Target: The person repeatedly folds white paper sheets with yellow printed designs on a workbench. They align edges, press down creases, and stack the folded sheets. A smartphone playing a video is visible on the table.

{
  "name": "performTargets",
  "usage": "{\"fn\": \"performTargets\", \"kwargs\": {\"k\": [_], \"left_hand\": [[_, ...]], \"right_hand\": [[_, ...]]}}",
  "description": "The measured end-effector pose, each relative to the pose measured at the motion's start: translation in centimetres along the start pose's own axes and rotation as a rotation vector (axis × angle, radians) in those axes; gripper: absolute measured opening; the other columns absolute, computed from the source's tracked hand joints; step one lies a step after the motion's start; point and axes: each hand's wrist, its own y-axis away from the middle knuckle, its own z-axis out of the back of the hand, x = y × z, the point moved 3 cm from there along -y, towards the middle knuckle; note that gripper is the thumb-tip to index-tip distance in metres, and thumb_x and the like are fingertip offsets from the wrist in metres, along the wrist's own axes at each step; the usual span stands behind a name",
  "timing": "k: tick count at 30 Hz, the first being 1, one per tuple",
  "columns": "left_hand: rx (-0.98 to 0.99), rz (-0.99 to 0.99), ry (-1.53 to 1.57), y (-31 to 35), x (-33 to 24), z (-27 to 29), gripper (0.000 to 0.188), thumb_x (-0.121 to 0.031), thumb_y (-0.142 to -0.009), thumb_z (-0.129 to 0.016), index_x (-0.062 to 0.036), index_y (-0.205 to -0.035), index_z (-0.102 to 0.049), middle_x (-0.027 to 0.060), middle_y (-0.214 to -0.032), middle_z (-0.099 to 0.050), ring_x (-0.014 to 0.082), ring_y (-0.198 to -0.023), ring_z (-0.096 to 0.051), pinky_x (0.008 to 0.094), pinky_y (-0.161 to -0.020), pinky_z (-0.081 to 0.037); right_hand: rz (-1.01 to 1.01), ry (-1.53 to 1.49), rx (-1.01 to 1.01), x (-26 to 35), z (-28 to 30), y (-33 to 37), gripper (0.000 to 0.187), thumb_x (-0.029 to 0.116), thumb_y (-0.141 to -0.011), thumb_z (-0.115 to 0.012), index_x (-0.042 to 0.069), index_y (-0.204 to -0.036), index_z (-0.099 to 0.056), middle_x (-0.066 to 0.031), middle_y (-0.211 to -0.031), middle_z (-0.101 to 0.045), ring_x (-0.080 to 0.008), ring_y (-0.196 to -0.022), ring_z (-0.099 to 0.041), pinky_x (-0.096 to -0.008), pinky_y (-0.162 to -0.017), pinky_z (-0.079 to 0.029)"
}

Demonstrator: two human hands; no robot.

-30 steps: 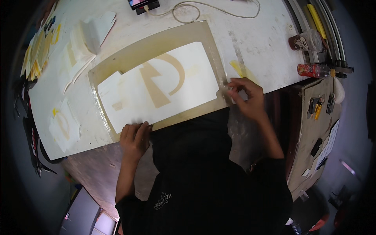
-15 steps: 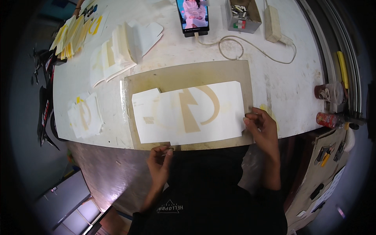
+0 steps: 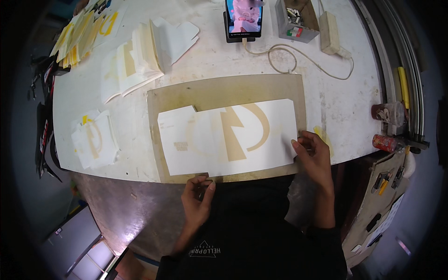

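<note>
A white die-cut paper sheet (image 3: 186, 126) with a tan arc-and-wedge print lies flat on a tan board (image 3: 182, 93) at the table's front edge. At the sheet's right edge is my right hand (image 3: 315, 156), thumb on the margin and fingers curled beside it, closed on that edge. My left hand (image 3: 198, 196) is at the lower edge, its index fingertip by the sheet. Its thumb stands a little apart from the curled fingers, and nothing shows between them.
Left on the white table (image 3: 224, 60) are a small paper stack (image 3: 95, 142), folded white sheets (image 3: 135, 65) and yellow-marked papers (image 3: 77, 39). A phone (image 3: 243, 21) with a cable, a box of small pieces (image 3: 297, 23) and a power strip (image 3: 329, 32) stand behind. A cup (image 3: 388, 113) and a red can (image 3: 386, 142) are at right.
The view has shifted slightly. My left hand has moved a little right along the sheet's lower edge, thumb and index finger farther apart. My right hand stays at the sheet's right edge.
</note>
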Motion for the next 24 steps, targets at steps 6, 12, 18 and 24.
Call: {"fn": "performTargets", "kwargs": {"k": [6,12,18,24], "left_hand": [[-0.007,-0.035,-0.023,-0.2,-0.2,-0.1,0.029,-0.005,-0.095,-0.075,0.0046,-0.119,-0.061,0.0101,-0.105,-0.069,0.0124,-0.096,-0.066,0.0268,-0.087,-0.054],[-0.008,-0.043,-0.057,-0.3,0.0,0.0,0.029,-0.004,-0.095,-0.075,0.0049,-0.119,-0.061,0.0117,-0.106,-0.070,0.0137,-0.097,-0.067,0.0286,-0.088,-0.055],[-0.060,-0.110,-0.091,0.5,-0.7,-0.3,0.029,-0.005,-0.094,-0.075,0.0042,-0.118,-0.062,0.0175,-0.115,-0.072,0.0197,-0.107,-0.070,0.0324,-0.096,-0.055],[-0.057,-0.136,-0.169,0.8,-0.7,-0.7,0.029,-0.006,-0.094,-0.075,0.0051,-0.117,-0.062,0.0205,-0.118,-0.072,0.0233,-0.112,-0.071,0.0347,-0.099,-0.054]], "right_hand": [[-0.010,0.010,-0.010,-0.3,-0.3,-0.2,0.057,0.020,-0.091,-0.082,-0.013,-0.131,-0.058,-0.0124,-0.105,-0.069,-0.0163,-0.091,-0.068,-0.0292,-0.079,-0.056],[-0.018,0.007,-0.001,-0.1,-0.2,-0.1,0.054,0.016,-0.092,-0.080,-0.012,-0.133,-0.057,-0.0117,-0.104,-0.071,-0.0152,-0.092,-0.068,-0.0293,-0.081,-0.056],[-0.026,-0.099,0.014,-0.7,0.8,0.1,0.055,0.015,-0.093,-0.079,-0.011,-0.134,-0.056,-0.0132,-0.104,-0.077,-0.0147,-0.093,-0.071,-0.0290,-0.084,-0.056],[0.031,-0.015,-0.003,-0.4,0.6,0.3,0.055,0.017,-0.092,-0.080,-0.012,-0.134,-0.057,-0.0161,-0.102,-0.078,-0.0156,-0.087,-0.072,-0.0303,-0.083,-0.057]]}}
